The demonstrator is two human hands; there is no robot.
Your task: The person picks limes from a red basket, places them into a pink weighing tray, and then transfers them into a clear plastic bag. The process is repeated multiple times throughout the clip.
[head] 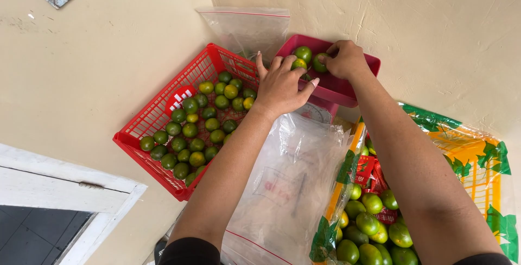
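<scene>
Green limes (303, 54) in pink tray (347, 88): three | right hand (345, 59) grip pinching one | left hand (281, 85) spread

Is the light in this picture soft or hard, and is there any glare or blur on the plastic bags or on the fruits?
In the head view the light is soft and even, with only faint shadows under the red basket. The clear plastic bag shows mild pale sheen, no strong glare. The green fruits at lower right carry small highlights. The left hand and right hand look sharp, without motion blur.

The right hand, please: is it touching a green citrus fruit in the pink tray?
Touching. The head view shows the right hand's fingertips pressed on a green citrus fruit inside the pink tray.
</scene>
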